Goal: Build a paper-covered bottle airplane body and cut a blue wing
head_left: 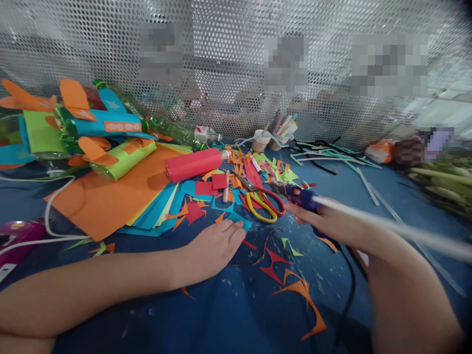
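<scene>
My right hand (pixel 324 216) is wrapped round a dark blue glue gun (pixel 303 196), a long white glue stick (pixel 387 226) trailing back from it. The gun's nozzle points left, over the paper scraps. My left hand (pixel 217 248) rests on the table with its fingers together on a small blue paper piece (pixel 239 221), which partly shows beyond the fingertips. Between the hands lies a pair of scissors (pixel 263 204) with red and yellow handles. Behind them is a bottle wrapped in red paper (pixel 193 164), lying on its side.
Paper-covered bottle planes (pixel 106 120) crowd the left, beside orange sheets (pixel 114 191) and blue sheets (pixel 155 216). Cups with sticks (pixel 261 141) stand by the perforated metal wall (pixel 228 44). Scraps (pixel 302 290) lie in front. A black cable (pixel 352 280) runs under my right arm.
</scene>
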### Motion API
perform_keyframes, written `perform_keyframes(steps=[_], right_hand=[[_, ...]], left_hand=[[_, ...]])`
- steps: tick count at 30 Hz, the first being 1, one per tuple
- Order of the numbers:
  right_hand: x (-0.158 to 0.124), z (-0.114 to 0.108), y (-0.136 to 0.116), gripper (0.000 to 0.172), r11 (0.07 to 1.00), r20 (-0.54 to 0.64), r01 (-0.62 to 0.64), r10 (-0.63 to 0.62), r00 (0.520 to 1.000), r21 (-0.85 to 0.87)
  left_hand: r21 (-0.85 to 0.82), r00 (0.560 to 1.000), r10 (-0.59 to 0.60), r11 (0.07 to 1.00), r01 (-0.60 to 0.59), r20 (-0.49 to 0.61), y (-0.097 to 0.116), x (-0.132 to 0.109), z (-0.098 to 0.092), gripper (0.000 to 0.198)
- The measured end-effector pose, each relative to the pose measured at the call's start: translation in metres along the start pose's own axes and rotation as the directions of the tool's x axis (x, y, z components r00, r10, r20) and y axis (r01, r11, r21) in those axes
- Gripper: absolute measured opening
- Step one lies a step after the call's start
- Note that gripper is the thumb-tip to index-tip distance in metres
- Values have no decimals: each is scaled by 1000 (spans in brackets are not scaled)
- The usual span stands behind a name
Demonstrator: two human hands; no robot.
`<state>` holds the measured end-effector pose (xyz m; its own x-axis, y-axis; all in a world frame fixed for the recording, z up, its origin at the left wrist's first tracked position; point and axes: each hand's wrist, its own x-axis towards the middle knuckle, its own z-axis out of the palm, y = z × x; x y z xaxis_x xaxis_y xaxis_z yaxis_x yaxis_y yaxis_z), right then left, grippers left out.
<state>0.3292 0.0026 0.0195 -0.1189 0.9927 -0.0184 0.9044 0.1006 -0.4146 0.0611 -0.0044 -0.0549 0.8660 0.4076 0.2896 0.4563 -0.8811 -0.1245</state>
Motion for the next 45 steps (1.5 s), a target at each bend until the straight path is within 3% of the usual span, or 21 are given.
perform_keyframes(steps=[2, 5, 8, 13, 15, 18, 21, 24, 27, 30, 34, 41, 45], right_hand=[[6, 0, 14, 40, 979, -25, 0, -5, 1000, -203], [11, 0, 32, 39, 915, 49, -67, 94, 994, -398], [13, 1, 43, 41, 886, 127, -61, 133, 983, -459], [13, 2, 53, 43, 885, 193, 16, 84, 978, -465], [12, -1, 50, 38, 893, 187, 21, 71, 980, -449], [9, -6, 26, 35, 929, 78, -16, 49, 996, -369], [7, 1, -16, 29, 998, -40, 46, -48, 998, -35], [7, 23, -54, 20, 929, -36, 253, -253, 967, 270], [8, 47, -68, 12, 932, -40, 270, -268, 962, 242], [11, 58, -65, 8, 944, -39, 262, -260, 965, 198], [15, 58, -60, 8, 942, -30, 292, -291, 956, 164], [15, 58, -64, 9, 952, 26, 229, -239, 971, 201], [17, 55, -58, 10, 956, -22, 195, -195, 981, 221]], left_hand=[[6, 1000, -5, 1000, 5, 12, 0, 0, 0, 35], [13, 999, 1, 1000, -2, 47, 2, -1, 0, 36], [9, 999, 9, 1000, -10, 33, 2, -2, 1, 36], [-45, 997, -19, 999, 22, 74, -8, 2, -6, 28], [-105, 998, -60, 993, 62, 26, -16, 7, -12, 26], [-301, 975, -214, 936, 184, -67, -28, 14, -19, 22], [-458, 946, -318, 852, 254, -67, -38, 18, -20, 17], [-534, 944, -328, 805, 258, -38, -43, 19, -17, 15], [-577, 943, -332, 773, 262, -17, -45, 19, -17, 14], [-604, 935, -356, 744, 288, 8, -47, 19, -18, 12], [-640, 929, -369, 710, 293, 17, -49, 18, -17, 10], [-681, 914, -404, 655, 326, 49, -48, 18, -16, 10], [-566, 894, -445, 750, 341, -51, -46, 18, -21, 13]])
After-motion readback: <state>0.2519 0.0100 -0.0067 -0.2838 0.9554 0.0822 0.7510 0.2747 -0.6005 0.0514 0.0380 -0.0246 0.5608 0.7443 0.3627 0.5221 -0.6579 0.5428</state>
